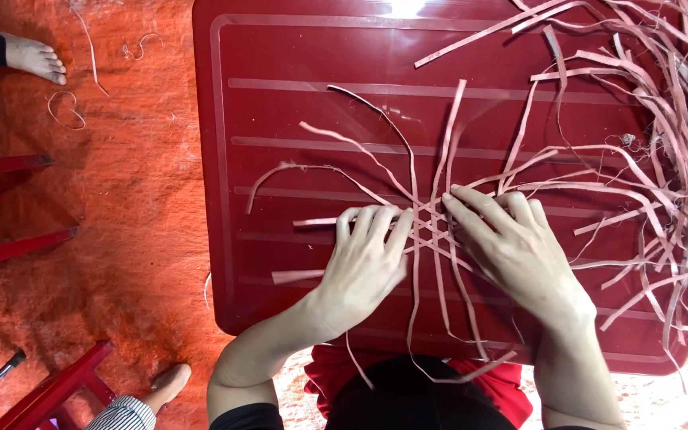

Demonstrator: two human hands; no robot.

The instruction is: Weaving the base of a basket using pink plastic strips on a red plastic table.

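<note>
On the dark red plastic table point(296, 48), near its middle, a small woven start point(428, 223) of thin pinkish strips lies flat, its strands crossing one another in a star-like lattice. Left hand point(364, 263): palm down, fingers extended and close together, fingertips pressing on the left side of the crossing; it is spread flat and grips nothing that can be seen. Right hand point(515, 251): also palm down, fingers slightly fanned, fingertips resting on the right side of the same crossing, so that the two hands nearly meet over the weave; whether a strand is pinched beneath the fingers cannot be told. Loose ends radiate from the crossing toward the far edge of the table, toward its left edge, and over its near edge above the person's lap. At the table's right edge, well apart from the weave, a tangled heap of loose strips point(678, 127) of the same colour spreads over the surface and hangs past the rim. Beside the table's left edge, orange-red matting point(137, 199) covers the floor, with a few curled scraps point(65, 111) lying on it. Farther left of the table, another person's bare foot point(35, 57) rests on the matting, and red chair legs point(17, 247) enter from the frame border. Near the table's near-left corner, a second bare foot point(167, 384) shows below a striped trouser hem.
</note>
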